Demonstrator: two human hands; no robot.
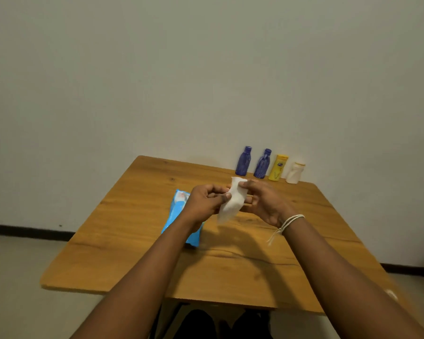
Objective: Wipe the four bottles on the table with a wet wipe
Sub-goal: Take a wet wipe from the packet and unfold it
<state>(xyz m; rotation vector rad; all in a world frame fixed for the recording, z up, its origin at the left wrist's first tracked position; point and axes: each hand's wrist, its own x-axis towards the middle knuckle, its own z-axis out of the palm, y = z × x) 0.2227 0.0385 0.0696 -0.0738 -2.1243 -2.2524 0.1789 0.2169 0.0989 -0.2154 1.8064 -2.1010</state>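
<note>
Head view shows a wet wipe (230, 200) held above the middle of the table (123, 231), pinched between both hands. The left hand (205, 204) is curled on its lower left side and the right hand (262, 200) grips its upper edge with thumb and fingers, so that the cloth hangs folded between them. A blue pack of wipes (179, 211) lies flat at about 9 o'clock from the hands, partly hidden under the left forearm.

Four bottles are lined up at roughly 1 o'clock, along the far edge against the wall: a dark blue bottle (243, 161), a second blue bottle (263, 164), a yellow bottle (277, 168) and a white bottle (295, 172). All stand upright and untouched, so the wiping is judged not yet begun; only the wipe has been readied, and all four remain to be cleaned.

Open tabletop is seen between the hands and the row. The bottles stand close together and near the far edge, so care is called for when one is lifted.
</note>
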